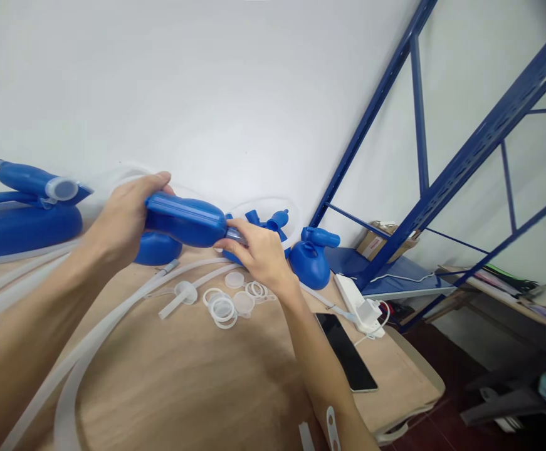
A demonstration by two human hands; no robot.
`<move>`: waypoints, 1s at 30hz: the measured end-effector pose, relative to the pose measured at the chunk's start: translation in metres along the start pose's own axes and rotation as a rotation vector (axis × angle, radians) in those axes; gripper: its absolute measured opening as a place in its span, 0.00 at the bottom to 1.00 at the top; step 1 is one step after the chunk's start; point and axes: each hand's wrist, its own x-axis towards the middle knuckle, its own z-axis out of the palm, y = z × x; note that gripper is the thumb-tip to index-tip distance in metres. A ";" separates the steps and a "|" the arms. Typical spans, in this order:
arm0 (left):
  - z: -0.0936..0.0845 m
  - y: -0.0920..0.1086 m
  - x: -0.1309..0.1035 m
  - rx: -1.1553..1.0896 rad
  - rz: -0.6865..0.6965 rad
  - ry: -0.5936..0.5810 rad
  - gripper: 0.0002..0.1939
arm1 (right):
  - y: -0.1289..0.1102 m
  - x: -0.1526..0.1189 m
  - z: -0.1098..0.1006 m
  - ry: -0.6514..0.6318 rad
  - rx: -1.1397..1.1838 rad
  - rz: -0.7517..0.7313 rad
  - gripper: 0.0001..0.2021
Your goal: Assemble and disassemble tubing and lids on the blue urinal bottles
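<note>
Both hands hold a blue plastic urinal funnel level above the table. My left hand is closed around its wide left end, thumb on top. At the narrow right end, my right hand pinches a short clear tube where it meets the funnel's neck. The palm hides the rest of that tube. Below lie several loose translucent rings and round caps. A white stem with a disc rests to their left.
Blue bottles stand left and right, with more behind my hands. Long translucent hoses cross the table's left side. A phone and a white power strip lie right. A blue metal rack stands beyond the table's right edge.
</note>
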 end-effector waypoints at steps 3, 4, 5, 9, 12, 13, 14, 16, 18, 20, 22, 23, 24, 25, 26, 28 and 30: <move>0.004 -0.006 0.002 -0.201 -0.119 0.026 0.18 | 0.007 -0.001 0.005 0.065 0.102 -0.053 0.17; 0.004 -0.006 0.002 -0.194 -0.062 0.058 0.16 | 0.009 -0.002 0.006 0.071 0.115 -0.089 0.18; 0.003 -0.005 0.002 -0.168 0.015 0.083 0.14 | 0.010 -0.003 0.008 0.071 0.119 -0.128 0.19; -0.009 0.004 -0.001 -0.130 0.322 0.109 0.10 | 0.010 -0.005 0.013 0.052 0.094 -0.300 0.24; -0.019 0.012 -0.002 -0.172 0.461 0.101 0.06 | 0.003 -0.007 0.015 0.066 0.055 -0.421 0.28; -0.022 0.014 -0.003 -0.189 0.478 0.098 0.06 | 0.000 -0.008 0.016 0.067 0.040 -0.456 0.30; -0.023 0.016 -0.003 -0.211 0.482 0.095 0.06 | -0.002 -0.009 0.016 0.069 0.021 -0.485 0.31; -0.026 0.016 -0.002 -0.266 0.473 0.089 0.06 | -0.006 -0.011 0.016 0.061 -0.024 -0.531 0.33; -0.027 0.015 -0.002 -0.309 0.457 0.081 0.05 | -0.008 -0.012 0.016 0.025 -0.076 -0.547 0.31; -0.028 0.013 -0.001 -0.322 0.434 0.076 0.05 | -0.009 -0.012 0.015 -0.021 -0.116 -0.549 0.30; -0.028 0.011 0.001 -0.324 0.397 0.076 0.05 | -0.009 -0.012 0.015 -0.048 -0.142 -0.549 0.29; -0.028 0.009 0.001 -0.325 0.375 0.074 0.05 | -0.009 -0.012 0.015 -0.051 -0.150 -0.556 0.29; -0.027 0.007 0.002 -0.329 0.354 0.072 0.05 | -0.010 -0.012 0.015 -0.050 -0.158 -0.567 0.29; -0.026 0.006 0.004 -0.333 0.332 0.073 0.05 | -0.010 -0.012 0.014 -0.049 -0.169 -0.575 0.29; -0.025 0.005 0.005 -0.333 0.308 0.075 0.05 | -0.010 -0.012 0.014 -0.047 -0.181 -0.582 0.29; -0.022 0.005 0.007 -0.314 0.236 0.082 0.06 | -0.010 -0.012 0.012 -0.055 -0.210 -0.579 0.29; -0.017 0.007 0.007 -0.280 0.119 0.111 0.06 | -0.011 -0.011 0.011 -0.074 -0.235 -0.558 0.29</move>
